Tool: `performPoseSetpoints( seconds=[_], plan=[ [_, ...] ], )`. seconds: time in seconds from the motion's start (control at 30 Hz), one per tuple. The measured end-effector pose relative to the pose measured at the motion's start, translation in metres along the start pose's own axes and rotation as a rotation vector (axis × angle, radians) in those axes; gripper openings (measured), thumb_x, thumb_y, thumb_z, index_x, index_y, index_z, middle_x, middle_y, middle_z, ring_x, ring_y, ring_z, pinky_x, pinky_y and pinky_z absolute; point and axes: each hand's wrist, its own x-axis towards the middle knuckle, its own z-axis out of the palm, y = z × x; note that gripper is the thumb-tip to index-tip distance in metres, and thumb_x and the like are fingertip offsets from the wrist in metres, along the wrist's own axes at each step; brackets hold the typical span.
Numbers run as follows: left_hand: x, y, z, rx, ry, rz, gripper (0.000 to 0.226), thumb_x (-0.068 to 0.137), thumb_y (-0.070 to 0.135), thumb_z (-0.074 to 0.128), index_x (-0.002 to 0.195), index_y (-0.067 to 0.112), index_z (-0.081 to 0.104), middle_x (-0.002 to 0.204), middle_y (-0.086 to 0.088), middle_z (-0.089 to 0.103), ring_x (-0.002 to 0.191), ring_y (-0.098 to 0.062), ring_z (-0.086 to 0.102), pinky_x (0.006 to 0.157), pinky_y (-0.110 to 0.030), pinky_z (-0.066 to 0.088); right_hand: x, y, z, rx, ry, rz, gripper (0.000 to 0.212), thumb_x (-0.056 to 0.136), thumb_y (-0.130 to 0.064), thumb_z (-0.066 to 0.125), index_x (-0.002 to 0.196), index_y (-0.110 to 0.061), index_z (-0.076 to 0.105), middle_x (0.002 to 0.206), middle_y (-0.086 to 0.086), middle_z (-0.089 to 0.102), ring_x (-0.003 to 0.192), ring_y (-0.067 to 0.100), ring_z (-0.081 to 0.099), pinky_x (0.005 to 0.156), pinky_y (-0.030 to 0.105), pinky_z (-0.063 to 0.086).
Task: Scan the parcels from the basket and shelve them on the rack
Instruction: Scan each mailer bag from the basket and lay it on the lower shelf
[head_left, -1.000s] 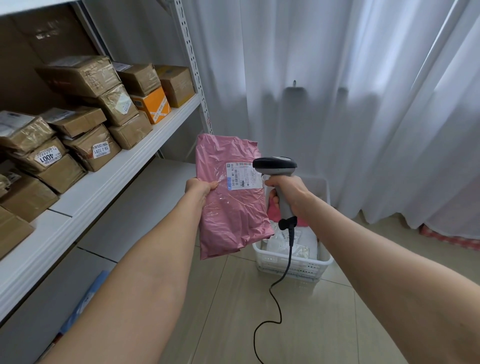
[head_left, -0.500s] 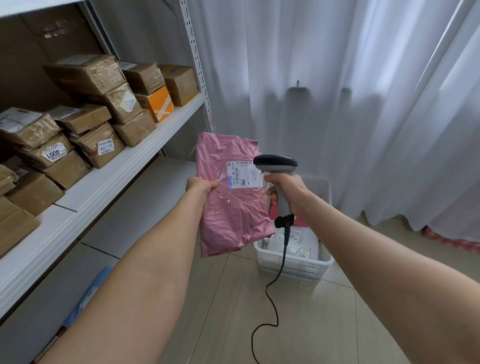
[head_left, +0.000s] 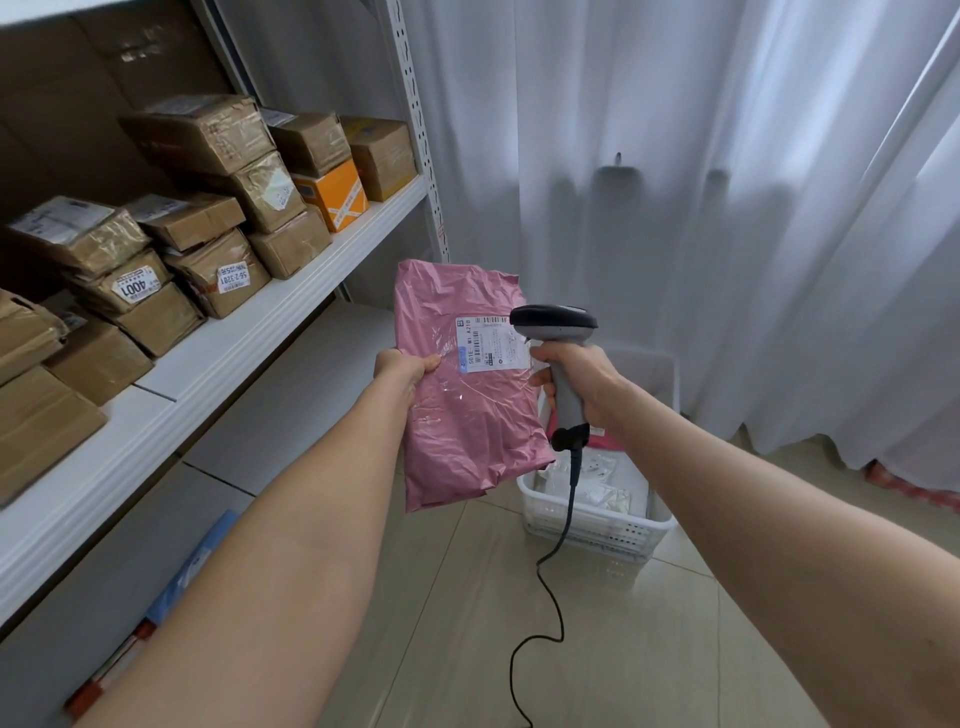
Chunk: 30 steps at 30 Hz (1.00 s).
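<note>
A person's left hand (head_left: 402, 366) has its grip clamped on the left edge of a pink plastic parcel (head_left: 467, 395), held up flat and facing the camera at mid-frame, in front of the rack (head_left: 270, 332). The right hand (head_left: 576, 382) has its grip wrapped tight around the grey handle of a barcode scanner (head_left: 558, 332), whose dark head sits just beside the white shipping label (head_left: 491, 345) on the parcel's upper right. The scanner's black cable (head_left: 545, 597) hangs down and curls toward the tiled floor (head_left: 597, 665). Below and behind the parcel, a white perforated basket (head_left: 597, 525) stands on the floor with more parcels inside. To the left, the rack's white shelf carries stacked brown cardboard boxes (head_left: 208, 244) wrapped in tape, one orange box (head_left: 332, 193) among them. White curtains (head_left: 727, 182) hang behind the basket.
</note>
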Motion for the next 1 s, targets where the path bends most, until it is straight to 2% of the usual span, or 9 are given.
performPoseSetpoints(
  seconds=[0.17, 0.33, 0.43, 0.57, 0.67, 0.77, 0.87, 0.93, 1.0],
  plan=[
    [0.001, -0.016, -0.019, -0.085, 0.072, -0.018, 0.043, 0.078, 0.012, 0.078, 0.114, -0.001, 0.059, 0.113, -0.013, 0.065, 0.097, -0.030, 0.065, 0.089, -0.039, 0.053, 0.010, 0.025, 0.005, 0.083, -0.004, 0.065, 0.023, 0.084, -0.003, 0.067, 0.106, -0.001, 0.062, 0.076, 0.013, 0.067, 0.055, 0.019, 0.059, 0.052, 0.027, 0.049],
    [-0.003, -0.035, -0.048, -0.242, 0.132, -0.043, 0.037, 0.080, 0.004, 0.073, 0.114, -0.002, 0.059, 0.113, -0.013, 0.064, 0.090, -0.026, 0.063, 0.079, -0.034, 0.053, 0.023, 0.057, 0.016, -0.002, 0.056, 0.176, 0.045, 0.079, -0.009, 0.074, 0.119, -0.001, 0.055, 0.099, 0.014, 0.062, 0.086, 0.027, 0.059, 0.084, 0.042, 0.055],
    [-0.011, -0.050, -0.066, -0.261, 0.170, -0.077, 0.036, 0.080, 0.004, 0.074, 0.113, -0.002, 0.059, 0.107, -0.012, 0.064, 0.082, -0.025, 0.061, 0.074, -0.035, 0.050, 0.024, 0.067, 0.025, -0.085, 0.063, 0.194, 0.037, 0.080, -0.012, 0.074, 0.110, -0.005, 0.053, 0.083, 0.007, 0.056, 0.072, 0.020, 0.053, 0.062, 0.031, 0.045],
    [-0.024, -0.071, -0.084, -0.314, 0.176, -0.169, 0.037, 0.080, 0.007, 0.074, 0.113, 0.000, 0.059, 0.111, -0.014, 0.065, 0.087, -0.029, 0.063, 0.076, -0.041, 0.053, 0.020, 0.081, 0.033, -0.077, -0.055, 0.298, 0.040, 0.081, -0.017, 0.075, 0.112, -0.008, 0.052, 0.090, 0.009, 0.058, 0.078, 0.024, 0.056, 0.070, 0.035, 0.048],
    [-0.037, -0.086, -0.093, -0.373, 0.151, -0.263, 0.046, 0.080, 0.012, 0.075, 0.122, 0.002, 0.057, 0.116, -0.014, 0.065, 0.097, -0.030, 0.065, 0.085, -0.043, 0.054, 0.014, 0.092, 0.044, -0.009, -0.159, 0.374, 0.040, 0.081, -0.015, 0.073, 0.116, -0.007, 0.055, 0.088, 0.010, 0.058, 0.073, 0.024, 0.057, 0.067, 0.036, 0.052],
    [-0.046, -0.105, -0.102, -0.396, 0.135, -0.317, 0.045, 0.082, 0.011, 0.072, 0.124, 0.003, 0.056, 0.116, -0.013, 0.066, 0.094, -0.028, 0.065, 0.081, -0.039, 0.053, 0.012, 0.106, 0.057, -0.029, -0.163, 0.352, 0.026, 0.081, -0.008, 0.072, 0.103, -0.003, 0.059, 0.087, 0.013, 0.058, 0.071, 0.025, 0.057, 0.065, 0.035, 0.051],
    [-0.051, -0.125, -0.115, -0.427, 0.088, -0.383, 0.026, 0.085, 0.005, 0.063, 0.111, 0.007, 0.059, 0.094, -0.011, 0.067, 0.075, -0.023, 0.062, 0.081, -0.039, 0.053, 0.014, 0.120, 0.072, -0.053, -0.105, 0.295, 0.016, 0.079, -0.002, 0.072, 0.085, -0.003, 0.057, 0.078, 0.012, 0.057, 0.067, 0.024, 0.056, 0.066, 0.037, 0.050],
    [-0.051, -0.137, -0.126, -0.429, 0.073, -0.442, 0.013, 0.084, 0.005, 0.060, 0.096, 0.011, 0.059, 0.083, -0.008, 0.064, 0.071, -0.022, 0.060, 0.086, -0.039, 0.052, 0.017, 0.128, 0.085, -0.092, -0.083, 0.274, 0.017, 0.079, -0.002, 0.072, 0.084, -0.003, 0.056, 0.077, 0.012, 0.056, 0.067, 0.024, 0.056, 0.069, 0.038, 0.050],
    [-0.045, -0.149, -0.135, -0.434, 0.064, -0.490, 0.012, 0.083, 0.006, 0.060, 0.093, 0.012, 0.058, 0.083, -0.008, 0.063, 0.073, -0.022, 0.060, 0.089, -0.039, 0.050, 0.022, 0.136, 0.101, -0.118, -0.075, 0.253, 0.017, 0.079, -0.002, 0.072, 0.084, -0.002, 0.056, 0.076, 0.011, 0.056, 0.068, 0.024, 0.055, 0.075, 0.039, 0.049]
  ],
)
